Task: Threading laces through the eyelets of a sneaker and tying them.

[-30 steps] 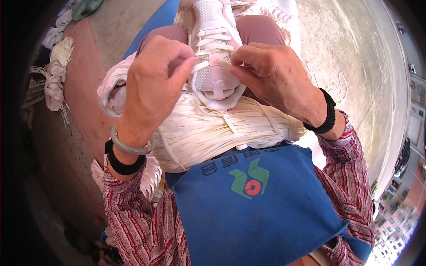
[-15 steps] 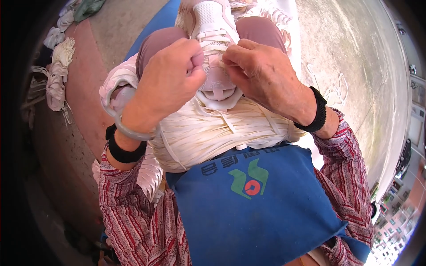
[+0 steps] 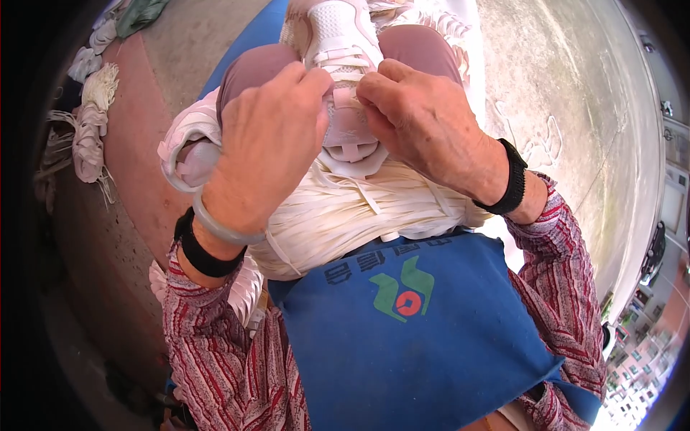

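Observation:
A white and pale pink sneaker (image 3: pixel 336 21) lies between my knees, its toe pointing away and its heel opening toward me. Flat cream laces (image 3: pixel 343 66) cross its front below the pink tongue (image 3: pixel 348 122). My left hand (image 3: pixel 280 133) is closed at the left edge of the lacing, fingertips near the upper eyelets. Opposite it, my right hand (image 3: pixel 424 129) is pinched shut at the right edge. What the fingertips grip is hidden behind the hands. Under the shoe's heel, a thick bundle of cream flat laces (image 3: pixel 359 215) rests across my lap.
Another pale pink shoe (image 3: pixel 194 154) sits beside my left forearm. Hanks of white laces (image 3: pixel 93 136) lie on the far left floor, near a green cloth (image 3: pixel 142 16). A blue apron (image 3: pixel 431 345) covers my lap. Loose white strands (image 3: pixel 550 140) lie on the concrete at right.
My left hand has turned slightly, its wrist shifting right and nearer, and its thumb is now tucked out of sight. My right hand has shifted slightly left. The shoe has hardly moved.

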`<state>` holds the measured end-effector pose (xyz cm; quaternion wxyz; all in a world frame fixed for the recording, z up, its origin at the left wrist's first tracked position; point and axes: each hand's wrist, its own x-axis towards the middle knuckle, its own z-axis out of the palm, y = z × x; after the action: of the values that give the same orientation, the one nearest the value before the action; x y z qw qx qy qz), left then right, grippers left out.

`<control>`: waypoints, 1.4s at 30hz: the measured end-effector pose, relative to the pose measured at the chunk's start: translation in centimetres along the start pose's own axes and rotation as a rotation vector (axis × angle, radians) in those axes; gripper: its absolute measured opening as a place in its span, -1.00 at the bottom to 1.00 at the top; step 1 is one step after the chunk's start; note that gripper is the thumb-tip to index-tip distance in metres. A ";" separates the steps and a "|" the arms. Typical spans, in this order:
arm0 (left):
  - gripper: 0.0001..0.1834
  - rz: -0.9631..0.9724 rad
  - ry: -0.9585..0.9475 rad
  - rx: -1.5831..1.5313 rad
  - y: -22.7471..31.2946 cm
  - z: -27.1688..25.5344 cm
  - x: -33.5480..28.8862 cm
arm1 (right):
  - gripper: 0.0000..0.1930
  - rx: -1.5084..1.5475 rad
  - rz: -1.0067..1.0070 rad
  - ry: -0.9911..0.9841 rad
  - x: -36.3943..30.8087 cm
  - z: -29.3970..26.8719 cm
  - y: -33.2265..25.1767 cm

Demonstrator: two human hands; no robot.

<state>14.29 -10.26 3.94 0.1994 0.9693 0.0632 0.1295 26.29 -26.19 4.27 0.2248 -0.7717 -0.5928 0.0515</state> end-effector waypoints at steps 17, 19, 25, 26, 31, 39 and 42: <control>-0.90 -0.013 0.002 -0.200 -0.6 0.6 -0.1 | -0.80 -0.013 -0.032 -0.013 -0.4 -0.8 0.6; -0.90 0.042 -0.043 -0.128 -0.7 0.3 0.2 | -0.80 0.002 -0.019 -0.028 -0.5 -0.5 0.9; -0.90 -0.008 0.085 -0.288 -1.3 1.8 -0.1 | -0.77 -0.056 -0.087 0.005 -0.1 -0.4 0.7; -0.90 -0.009 0.084 -0.291 -1.1 1.9 -0.2 | -0.76 -0.134 -0.114 0.046 0.1 -0.3 0.5; -0.86 0.070 0.198 -0.330 -1.5 2.9 -0.8 | -0.73 -0.336 -0.366 -0.020 1.1 -1.8 2.6; -0.84 0.174 0.117 -0.330 -1.7 2.6 -1.5 | -0.68 -0.198 -0.324 -0.013 -2.3 -1.0 4.2; -0.81 0.180 0.116 -0.298 -1.8 2.5 -1.7 | -0.67 -0.224 -0.291 0.078 -1.7 -1.1 4.2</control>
<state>13.19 -9.83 0.60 0.3245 0.9216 -0.0324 0.2103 29.95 -28.96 3.24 0.1653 -0.6996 -0.6908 -0.0778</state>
